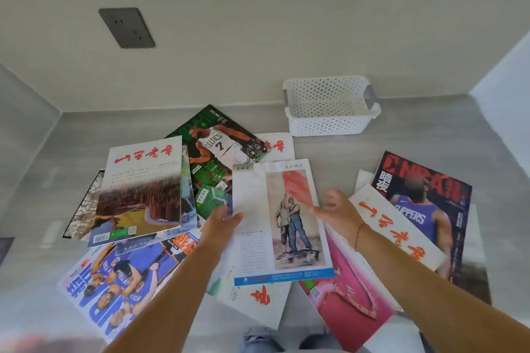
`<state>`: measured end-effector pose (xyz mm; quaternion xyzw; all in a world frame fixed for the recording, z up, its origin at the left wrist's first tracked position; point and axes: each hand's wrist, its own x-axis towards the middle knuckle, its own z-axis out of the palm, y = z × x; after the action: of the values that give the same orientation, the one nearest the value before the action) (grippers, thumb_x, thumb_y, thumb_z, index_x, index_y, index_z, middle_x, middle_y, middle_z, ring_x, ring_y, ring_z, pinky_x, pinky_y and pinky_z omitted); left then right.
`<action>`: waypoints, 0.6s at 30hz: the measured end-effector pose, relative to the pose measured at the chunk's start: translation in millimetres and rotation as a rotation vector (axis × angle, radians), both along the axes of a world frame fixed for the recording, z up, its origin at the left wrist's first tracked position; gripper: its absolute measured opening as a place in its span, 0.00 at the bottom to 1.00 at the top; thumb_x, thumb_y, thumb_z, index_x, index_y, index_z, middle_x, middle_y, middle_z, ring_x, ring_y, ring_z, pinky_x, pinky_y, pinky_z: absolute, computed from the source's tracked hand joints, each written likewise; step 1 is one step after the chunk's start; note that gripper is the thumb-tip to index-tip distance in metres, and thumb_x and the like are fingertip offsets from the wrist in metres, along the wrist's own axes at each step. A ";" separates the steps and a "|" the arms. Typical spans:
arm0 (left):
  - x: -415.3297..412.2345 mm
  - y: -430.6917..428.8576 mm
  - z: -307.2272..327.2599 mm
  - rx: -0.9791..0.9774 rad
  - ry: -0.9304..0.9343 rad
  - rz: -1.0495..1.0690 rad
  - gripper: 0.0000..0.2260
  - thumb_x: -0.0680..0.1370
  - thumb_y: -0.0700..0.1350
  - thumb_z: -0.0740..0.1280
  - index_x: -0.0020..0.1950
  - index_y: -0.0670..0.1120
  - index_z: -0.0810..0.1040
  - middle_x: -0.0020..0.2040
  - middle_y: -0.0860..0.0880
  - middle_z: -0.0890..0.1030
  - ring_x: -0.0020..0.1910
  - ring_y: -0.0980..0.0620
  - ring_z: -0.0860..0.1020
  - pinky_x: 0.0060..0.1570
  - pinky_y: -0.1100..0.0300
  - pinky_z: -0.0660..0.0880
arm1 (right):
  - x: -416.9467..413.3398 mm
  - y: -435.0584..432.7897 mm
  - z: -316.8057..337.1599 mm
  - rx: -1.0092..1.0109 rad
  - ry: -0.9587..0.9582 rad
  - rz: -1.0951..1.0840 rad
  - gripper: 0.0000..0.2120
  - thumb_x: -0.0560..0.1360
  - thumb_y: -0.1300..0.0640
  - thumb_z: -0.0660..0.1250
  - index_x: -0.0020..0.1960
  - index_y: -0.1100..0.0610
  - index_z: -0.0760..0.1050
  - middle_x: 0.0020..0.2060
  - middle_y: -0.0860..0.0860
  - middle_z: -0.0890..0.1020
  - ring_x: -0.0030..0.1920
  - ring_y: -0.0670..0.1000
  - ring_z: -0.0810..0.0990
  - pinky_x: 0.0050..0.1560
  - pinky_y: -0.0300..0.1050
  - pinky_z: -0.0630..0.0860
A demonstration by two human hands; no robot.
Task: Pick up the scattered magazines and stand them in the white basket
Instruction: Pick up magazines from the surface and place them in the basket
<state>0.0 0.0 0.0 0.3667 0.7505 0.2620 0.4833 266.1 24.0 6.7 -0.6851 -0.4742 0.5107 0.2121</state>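
Right now everything turns on the white magazine with the tall painting of two figures, lying in the middle of the grey table on top of the scattered pile. Its long axis runs from the near edge toward the back wall, tipped only slightly. The left hand is at its left edge, thumb over the cover and fingers apparently under it, so that grip looks closed on the magazine. The right hand is at the opposite edge with fingers spread and loose, blurred, not clamped on anything I can make out.

The white perforated plastic basket sits at the back of the table, near the wall, beyond and to the right of the magazine, and appears empty. My guess is the right hand is the nearer one for carrying it there, and the magazine must be turned upright along that long axis before it goes in.
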 end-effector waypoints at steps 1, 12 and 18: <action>1.0 -3.1 0.4 0.009 -0.026 0.025 0.03 0.74 0.45 0.69 0.43 0.51 0.76 0.41 0.50 0.78 0.42 0.47 0.75 0.44 0.57 0.69 | -2.0 -2.6 -2.0 -0.015 0.007 -0.012 0.31 0.69 0.52 0.73 0.68 0.58 0.64 0.58 0.52 0.75 0.54 0.49 0.73 0.53 0.41 0.69; 14.9 -11.2 -4.8 0.009 -0.105 0.053 0.05 0.75 0.44 0.68 0.50 0.48 0.75 0.43 0.50 0.80 0.42 0.51 0.78 0.39 0.61 0.72 | -11.6 -3.8 -15.0 -0.015 0.019 -0.024 0.16 0.71 0.62 0.70 0.58 0.62 0.75 0.51 0.57 0.81 0.52 0.57 0.79 0.53 0.47 0.75; 15.5 -8.1 -8.4 -0.059 -0.111 0.029 0.19 0.73 0.47 0.70 0.63 0.46 0.74 0.58 0.41 0.76 0.53 0.42 0.78 0.56 0.46 0.76 | -6.8 -10.6 -21.7 -0.010 0.129 0.024 0.21 0.74 0.68 0.64 0.66 0.59 0.69 0.48 0.51 0.79 0.48 0.50 0.76 0.47 0.41 0.71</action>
<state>15.5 -8.1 -8.4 0.3264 0.7351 0.2667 0.5310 259.3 13.3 -15.1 -0.6461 -0.4651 0.5585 0.2328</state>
